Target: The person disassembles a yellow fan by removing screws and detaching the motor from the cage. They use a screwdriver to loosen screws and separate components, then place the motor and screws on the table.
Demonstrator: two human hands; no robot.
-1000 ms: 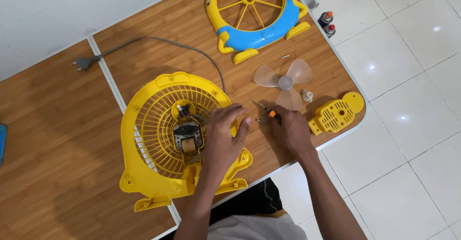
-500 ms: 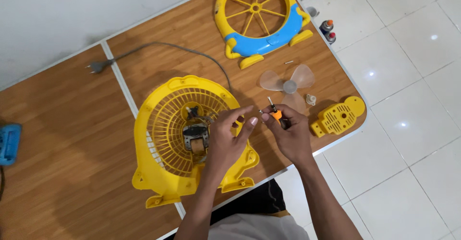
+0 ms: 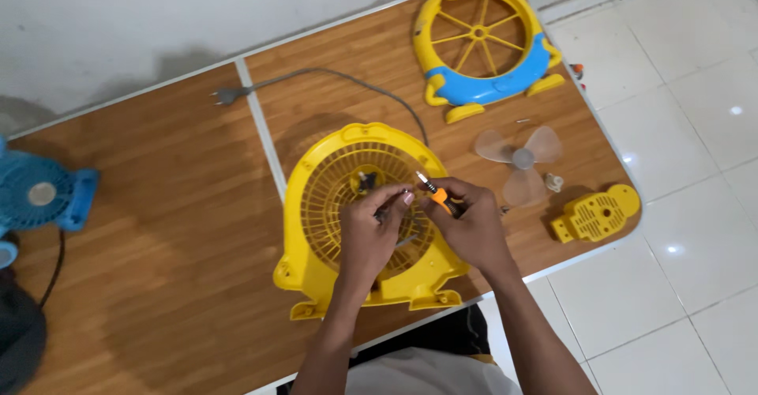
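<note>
A yellow fan housing (image 3: pixel 332 197) with a round grille lies flat on the wooden table (image 3: pixel 181 205), its motor (image 3: pixel 367 182) showing at the centre. My left hand (image 3: pixel 371 233) hovers over the grille with fingertips pinched near the tip of a small orange-handled screwdriver (image 3: pixel 434 192). That screwdriver sits in my right hand (image 3: pixel 474 225), just right of the grille's middle, with its tip pointing up-left. What the left fingertips pinch is too small to tell.
A yellow and blue front grille (image 3: pixel 482 47) lies at the table's far right. A clear fan blade (image 3: pixel 517 162), a small white cap (image 3: pixel 553 182) and a yellow motor cover (image 3: pixel 596 213) lie to the right. A grey power cord (image 3: pixel 332 79) runs back. A blue fan (image 3: pixel 39 197) stands at left.
The view has swung left, so the table and parts sit further right in the frame. Both hands have stayed together over the grille with the screwdriver between them.
</note>
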